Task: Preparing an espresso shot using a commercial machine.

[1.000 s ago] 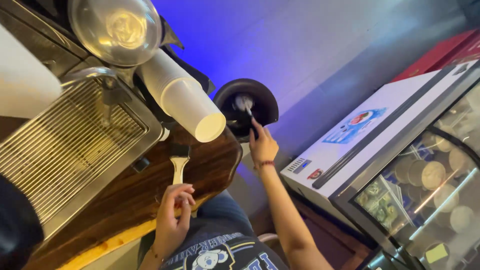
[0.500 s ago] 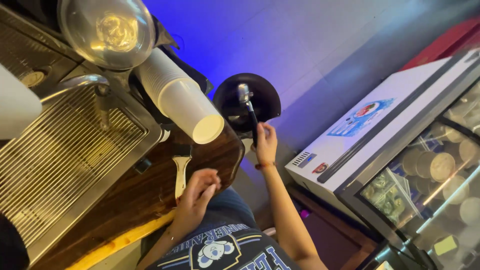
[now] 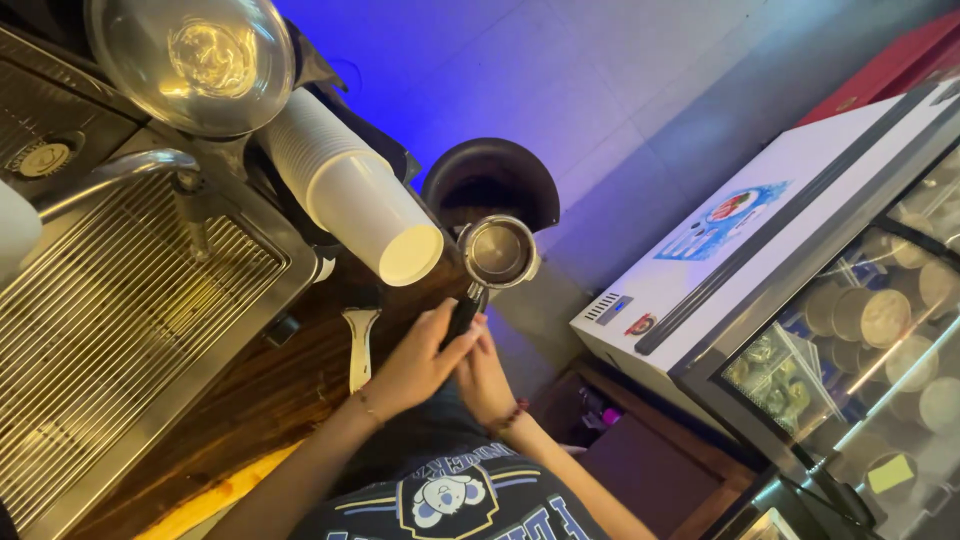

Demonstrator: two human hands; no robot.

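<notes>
A metal portafilter (image 3: 498,252) with a black handle is held above the edge of the wooden counter (image 3: 250,400), its empty basket facing up. My left hand (image 3: 415,365) wraps the handle from the left. My right hand (image 3: 487,378) grips the same handle from below, right beside the left. A round black knock box (image 3: 490,178) sits just behind the basket. A small brush (image 3: 360,340) with a pale handle lies on the counter, left of my left hand.
A stack of white paper cups (image 3: 350,190) lies on its side pointing at the portafilter. A ridged metal drip tray (image 3: 130,330) and steam wand (image 3: 120,170) fill the left. A white chest freezer (image 3: 760,230) and glass display case (image 3: 880,330) stand at right.
My right hand brought the portafilter back from the knock box toward my body and turned its basket upward. My left hand left the brush and closed on the handle.
</notes>
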